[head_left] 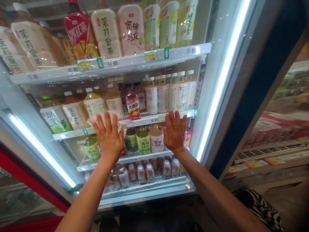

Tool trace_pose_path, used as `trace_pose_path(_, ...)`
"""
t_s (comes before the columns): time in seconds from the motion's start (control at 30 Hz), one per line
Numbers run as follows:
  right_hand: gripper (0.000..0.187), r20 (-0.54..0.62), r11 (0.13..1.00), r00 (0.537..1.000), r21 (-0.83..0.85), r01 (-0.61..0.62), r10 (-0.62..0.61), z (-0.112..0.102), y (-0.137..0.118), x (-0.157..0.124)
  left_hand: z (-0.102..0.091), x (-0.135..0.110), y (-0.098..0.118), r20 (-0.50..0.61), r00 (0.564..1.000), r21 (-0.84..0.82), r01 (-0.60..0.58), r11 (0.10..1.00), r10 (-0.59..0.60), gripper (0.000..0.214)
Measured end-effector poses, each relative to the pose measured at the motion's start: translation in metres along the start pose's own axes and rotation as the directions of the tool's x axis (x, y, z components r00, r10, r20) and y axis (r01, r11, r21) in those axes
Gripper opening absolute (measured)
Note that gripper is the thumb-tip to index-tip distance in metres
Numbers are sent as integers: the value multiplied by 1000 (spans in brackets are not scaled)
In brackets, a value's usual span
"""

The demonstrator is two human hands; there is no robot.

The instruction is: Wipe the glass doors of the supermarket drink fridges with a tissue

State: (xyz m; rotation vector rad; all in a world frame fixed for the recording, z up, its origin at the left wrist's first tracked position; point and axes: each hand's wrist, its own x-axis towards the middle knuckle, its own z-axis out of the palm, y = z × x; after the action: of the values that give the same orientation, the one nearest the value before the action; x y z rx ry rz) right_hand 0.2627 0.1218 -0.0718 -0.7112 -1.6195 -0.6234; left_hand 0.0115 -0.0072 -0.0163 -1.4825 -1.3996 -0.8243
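I stand before a shop cooler (212, 106) stacked with bottled teas on wire shelves, light strips glowing down both sides. My left hand (109, 137) is spread flat, fingers splayed, pressing a pale cloth (96, 118) against the glass door (72, 154); the cloth peeks out above and left of my fingers. My right hand (175, 131) is open too, palm flat on the glass, holding nothing. Behind the glass between my hands stand green and pink bottles (144, 140); a red-labelled bottle (133, 106) stands on the shelf above.
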Motion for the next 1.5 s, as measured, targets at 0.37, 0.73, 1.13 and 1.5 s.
trace_pose_path(0.37, 69, 5, 999, 1000, -27, 23, -23, 4, 7, -4, -18, -2, -60, -56, 992, 4, 113, 994, -113, 72)
trace_pose_path(0.73, 73, 60, 991, 994, 106, 83, -90, 9, -93, 14, -15, -96, -88, 3, 993, -6, 121, 993, -121, 75)
trace_pose_path(1.13, 76, 53, 994, 996, 86, 62, -66, 37, -133, 27, -26, -114, -106, 0, 999, 37, 52, 998, -52, 82)
trace_pose_path(1.5, 72, -4, 995, 997, 66, 81, -81, 37, -135, 29, -42, -61, -126, -78, 978, 34, 194, 980, -191, 80)
